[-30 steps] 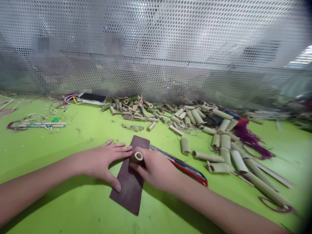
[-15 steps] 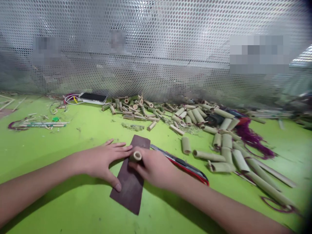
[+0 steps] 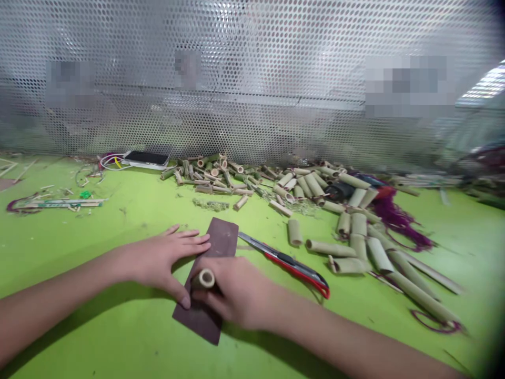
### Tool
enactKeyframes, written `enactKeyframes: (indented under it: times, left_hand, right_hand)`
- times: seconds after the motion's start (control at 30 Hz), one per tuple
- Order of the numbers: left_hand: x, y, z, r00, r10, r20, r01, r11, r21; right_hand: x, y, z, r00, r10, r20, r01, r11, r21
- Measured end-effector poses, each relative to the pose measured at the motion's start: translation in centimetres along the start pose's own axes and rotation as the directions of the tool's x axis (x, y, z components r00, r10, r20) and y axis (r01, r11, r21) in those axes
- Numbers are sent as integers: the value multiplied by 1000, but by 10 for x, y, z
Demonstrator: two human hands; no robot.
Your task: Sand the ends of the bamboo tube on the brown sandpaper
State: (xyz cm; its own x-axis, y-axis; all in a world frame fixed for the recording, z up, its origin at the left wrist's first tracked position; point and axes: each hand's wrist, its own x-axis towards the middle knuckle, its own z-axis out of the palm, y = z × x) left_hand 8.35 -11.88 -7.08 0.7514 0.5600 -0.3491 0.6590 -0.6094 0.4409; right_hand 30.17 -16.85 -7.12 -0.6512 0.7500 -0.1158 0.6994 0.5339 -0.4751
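Hands, left (image 3: 158, 260) splayed flat on sandpaper (image 3: 223, 237), right (image 3: 232, 295) gripping bamboo tube (image 3: 204, 279)

Along the far edge of the green tabletop (image 3: 118, 231) stands a perforated metal screen (image 3: 252, 89). Toward the far left corner we see a flat black-and-white device (image 3: 147, 158) with a white cable (image 3: 110, 160) beside it. A heap of cut bamboo tubes (image 3: 313, 185) spreads toward the right edge, with tangled purple fibres (image 3: 394, 223) among them, and we have a red-handled utility knife (image 3: 292, 268) just left of the heap's near end.
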Motion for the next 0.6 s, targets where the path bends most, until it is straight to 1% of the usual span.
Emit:
enactKeyframes:
  times: [0.07,0.1,0.13,0.17,0.23,0.27,0.3,0.37,0.4,0.5,0.53,0.6]
  left_hand:
    - [0,0,0,1000,-3,0,3,1000,5]
    - [0,1,-1,1000,-5,0,5,1000,5]
    - [-1,1,-1,1000,-6,0,6,1000,3]
    - [-1,1,-1,1000,-8,0,8,1000,-2]
    - [-2,1,-1,1000,-16,-1,16,1000,-19]
    - [-2,1,-1,1000,-18,3,18,1000,-25]
    - [-2,1,-2,1000,-20,7,20,999,-28]
    - [-2,1,-2,1000,-20,11,20,999,-28]
    - [-2,1,-2,1000,-16,10,16,1000,-24]
    - [-1,1,-2,1000,-8,1,8,1000,-21]
    - [-1,1,-2,1000,-11,2,11,1000,-20]
    - [-1,2,-3,1000,-20,13,21,1000,-19]
  right_hand:
    - [-1,1,-1,995,55,-86,-58,998,-35]
    - [-1,1,-1,991,80,-104,-85,995,-47]
    - [-2,1,-2,993,81,-90,-85,995,-46]
    - [-3,1,-3,997,57,-49,-58,998,-32]
    - [-4,1,-5,999,-28,26,27,1000,11]
    - [-4,2,-6,999,-47,20,46,999,19]
    - [-4,3,-8,999,-35,-17,35,999,9]
    - [-4,3,-11,995,22,-101,-24,999,-26]
    - [-5,3,-11,994,25,-105,-28,999,-29]
    - [-5,3,-12,998,-65,10,65,998,12]
    - [-5,3,-12,998,-65,11,65,998,10]
    - [-4,3,-12,997,24,-77,-27,999,-36]
